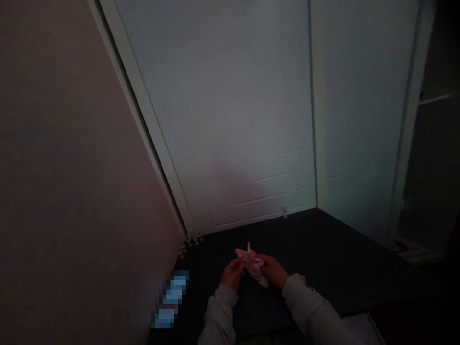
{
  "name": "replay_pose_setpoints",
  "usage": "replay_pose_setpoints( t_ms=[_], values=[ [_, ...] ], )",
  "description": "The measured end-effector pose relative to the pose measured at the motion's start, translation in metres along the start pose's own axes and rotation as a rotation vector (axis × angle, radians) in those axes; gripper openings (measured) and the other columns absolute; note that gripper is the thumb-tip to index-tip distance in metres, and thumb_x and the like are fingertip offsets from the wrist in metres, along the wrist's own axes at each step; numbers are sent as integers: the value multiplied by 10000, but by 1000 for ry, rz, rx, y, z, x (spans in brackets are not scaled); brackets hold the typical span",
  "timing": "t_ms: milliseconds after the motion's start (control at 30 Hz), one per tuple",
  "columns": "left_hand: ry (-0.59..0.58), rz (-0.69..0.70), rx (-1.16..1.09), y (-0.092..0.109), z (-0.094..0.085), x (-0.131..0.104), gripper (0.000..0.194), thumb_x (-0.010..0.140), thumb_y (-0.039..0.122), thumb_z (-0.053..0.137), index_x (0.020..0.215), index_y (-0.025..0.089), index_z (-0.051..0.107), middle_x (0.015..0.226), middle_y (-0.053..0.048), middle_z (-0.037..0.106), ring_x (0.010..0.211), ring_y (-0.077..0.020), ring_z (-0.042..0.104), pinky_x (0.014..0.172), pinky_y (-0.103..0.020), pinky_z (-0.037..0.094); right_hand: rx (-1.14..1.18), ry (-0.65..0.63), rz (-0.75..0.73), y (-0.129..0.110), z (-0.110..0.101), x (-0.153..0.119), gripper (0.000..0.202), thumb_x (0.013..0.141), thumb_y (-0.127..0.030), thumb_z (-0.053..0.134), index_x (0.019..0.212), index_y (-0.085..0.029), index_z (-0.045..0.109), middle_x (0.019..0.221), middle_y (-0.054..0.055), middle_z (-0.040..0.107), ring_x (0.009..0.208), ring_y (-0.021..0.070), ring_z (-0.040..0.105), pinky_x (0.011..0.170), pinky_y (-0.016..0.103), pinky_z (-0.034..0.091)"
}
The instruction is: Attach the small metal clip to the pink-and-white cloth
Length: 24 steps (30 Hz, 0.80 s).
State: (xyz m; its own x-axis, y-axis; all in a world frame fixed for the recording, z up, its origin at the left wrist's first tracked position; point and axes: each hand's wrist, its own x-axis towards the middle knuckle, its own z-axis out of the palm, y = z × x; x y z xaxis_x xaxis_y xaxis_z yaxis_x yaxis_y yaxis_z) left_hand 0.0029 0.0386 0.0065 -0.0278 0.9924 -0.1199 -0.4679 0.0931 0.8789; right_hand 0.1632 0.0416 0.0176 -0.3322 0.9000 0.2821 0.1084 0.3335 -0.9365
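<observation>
Above the dark table, a small pink-and-white piece point(253, 266) with folds and pointed corners is held between both hands. Whether it is paper or cloth I cannot tell in this dim light. My left hand point(233, 274) pinches its left side, fingers closed. On the other side my right hand point(276, 271) is closed round its right edge, and part of the piece hangs down below those fingers. Both forearms come up from the bottom in light, loose sleeves.
The black tabletop point(316, 268) meets a pale panelled door point(230, 96) behind and a brownish wall point(72, 167) at left. Small shiny items point(194, 238) sit in the far left corner, another point(284, 212) at the back edge. A pixelated bright rectangle point(171, 299) lies at left.
</observation>
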Motion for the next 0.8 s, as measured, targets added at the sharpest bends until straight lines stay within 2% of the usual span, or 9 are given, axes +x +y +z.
replay_pose_setpoints(
  t_ms=[133, 267, 367, 433, 567, 800],
  values=[
    [18, 23, 42, -2, -1, 2, 379, 420, 277, 731, 749, 120, 630, 737, -74, 628, 625, -130, 560, 515, -217, 386, -30, 44, 28, 4, 0, 1, 237, 613, -167, 414, 756, -124, 598, 737, 41, 618, 706, 179, 540, 630, 268, 400],
    [95, 115, 153, -7, -1, 9, 445, 469, 431, 674, 765, 106, 607, 578, -27, 578, 468, -88, 502, 429, -208, 361, -75, 77, 12, 1, -1, -1, 262, 606, -161, 402, 775, -134, 600, 755, 43, 617, 716, 184, 538, 637, 271, 393],
    [152, 124, 253, -9, -1, 14, 483, 460, 524, 630, 696, 105, 578, 473, 6, 519, 372, -80, 450, 365, -211, 328, -109, 81, -6, -5, -1, -3, 299, 590, -139, 382, 792, -144, 603, 768, 38, 621, 733, 188, 540, 657, 274, 388],
    [150, 98, 325, -9, -1, 16, 484, 465, 566, 596, 622, 110, 553, 436, 13, 496, 335, -77, 424, 331, -208, 298, -104, 71, -6, -8, -1, -4, 316, 594, -138, 375, 813, -150, 604, 778, 34, 624, 737, 188, 542, 657, 269, 390],
    [121, 79, 388, -9, -3, 17, 463, 478, 568, 584, 585, 121, 530, 427, 15, 495, 311, -71, 405, 306, -200, 261, -97, 80, 1, -7, 0, -3, 329, 604, -153, 383, 850, -147, 602, 815, 43, 623, 761, 192, 542, 675, 272, 393],
    [66, 107, 291, -10, -7, 16, 422, 447, 490, 648, 625, 121, 550, 421, 14, 506, 335, -70, 413, 333, -198, 267, -45, 59, -43, 4, 1, 1, 301, 612, -170, 398, 831, -152, 605, 824, 42, 628, 786, 202, 548, 708, 293, 397]
  ],
)
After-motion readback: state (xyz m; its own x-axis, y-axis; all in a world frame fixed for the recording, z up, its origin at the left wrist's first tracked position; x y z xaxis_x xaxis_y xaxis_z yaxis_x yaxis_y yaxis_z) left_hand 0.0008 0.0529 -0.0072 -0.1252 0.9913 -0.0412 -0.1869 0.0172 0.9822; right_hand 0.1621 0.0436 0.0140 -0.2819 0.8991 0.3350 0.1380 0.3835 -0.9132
